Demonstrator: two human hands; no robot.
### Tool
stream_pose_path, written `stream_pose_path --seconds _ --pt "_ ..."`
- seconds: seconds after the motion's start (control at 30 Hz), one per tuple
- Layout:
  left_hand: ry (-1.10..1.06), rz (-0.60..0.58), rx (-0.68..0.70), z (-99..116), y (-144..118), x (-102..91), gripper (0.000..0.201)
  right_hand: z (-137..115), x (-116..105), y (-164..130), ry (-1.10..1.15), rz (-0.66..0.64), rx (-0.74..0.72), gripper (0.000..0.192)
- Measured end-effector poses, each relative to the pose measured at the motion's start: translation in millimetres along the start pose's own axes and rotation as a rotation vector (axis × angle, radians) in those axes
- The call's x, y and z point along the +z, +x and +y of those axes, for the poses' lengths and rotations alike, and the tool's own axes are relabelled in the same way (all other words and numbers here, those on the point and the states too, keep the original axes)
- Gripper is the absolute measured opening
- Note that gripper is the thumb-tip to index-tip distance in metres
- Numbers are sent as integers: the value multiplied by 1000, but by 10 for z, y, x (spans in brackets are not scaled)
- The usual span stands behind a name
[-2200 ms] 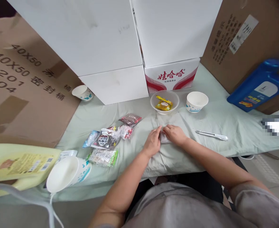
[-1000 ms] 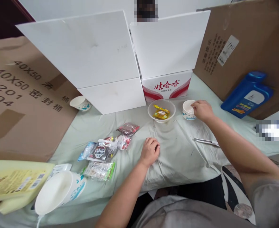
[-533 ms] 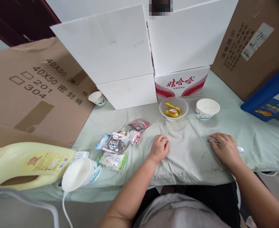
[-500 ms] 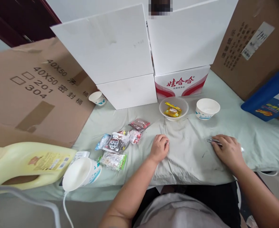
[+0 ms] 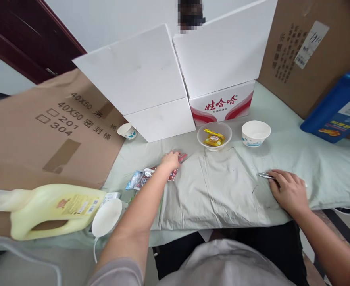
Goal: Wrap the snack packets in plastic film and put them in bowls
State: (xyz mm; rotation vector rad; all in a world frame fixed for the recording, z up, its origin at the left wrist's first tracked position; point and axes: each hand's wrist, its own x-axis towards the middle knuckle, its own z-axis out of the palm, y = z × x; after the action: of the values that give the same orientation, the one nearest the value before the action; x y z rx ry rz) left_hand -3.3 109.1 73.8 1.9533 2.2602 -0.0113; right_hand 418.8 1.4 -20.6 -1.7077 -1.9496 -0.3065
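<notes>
Your left hand (image 5: 170,160) reaches onto the red snack packet (image 5: 181,157) far of the packet pile, grip unclear; right hand (image 5: 288,188) lies curled over the pen (image 5: 264,175); likely next: pinch the packet.

Red snack packet (image 5: 182,157) flat beside packet pile (image 5: 143,178)

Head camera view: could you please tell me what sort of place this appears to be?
Probably a makeshift worktable in a storage or packing room, not a kitchen: a pale green cloth covers the surface, large brown cardboard cartons and white foam boxes crowd it, and a blue detergent jug lies among them.
</notes>
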Motion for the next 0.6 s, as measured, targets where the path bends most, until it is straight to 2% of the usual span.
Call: stream_pose_path --seconds 0.1,0.2,0.23,0.3,0.33,0.37,0.4,0.43,0.47,0.5,0.6 --pt "-42 11 2 -46 105 -160 38 6 5 -4 8 -3 -2 28" --pt "-103 105 -12 -1 100 -358 36 2 -5 2 22 -3 -10 27" --pt "-148 150 -13 32 70 -398 38 1 -10 4 27 -3 -13 27" --pt "-382 202 -2 127 -49 -377 40 4 -17 6 33 -1 -15 27" --pt "-633 209 4 192 -141 -304 40 9 -18 6 32 -2 -15 27" --pt "-923 145 21 267 -254 -187 40 15 -18 5 29 -3 -14 27" --pt "-1121 61 45 349 -384 -33 39 21 -17 5 23 -10 -15 27" --pt "-1223 -6 75 433 -525 149 38 23 -16 7 17 -22 -13 27" --pt "-1252 -13 108 514 -669 345 37 18 -17 12 12 -38 -9 28" --pt "-1219 30 144 586 -809 540 35 1 -21 22 15 -57 -5 28" --pt "-951 294 205 723 -1129 989 32 -168 -59 81 110 -126 -10 27"
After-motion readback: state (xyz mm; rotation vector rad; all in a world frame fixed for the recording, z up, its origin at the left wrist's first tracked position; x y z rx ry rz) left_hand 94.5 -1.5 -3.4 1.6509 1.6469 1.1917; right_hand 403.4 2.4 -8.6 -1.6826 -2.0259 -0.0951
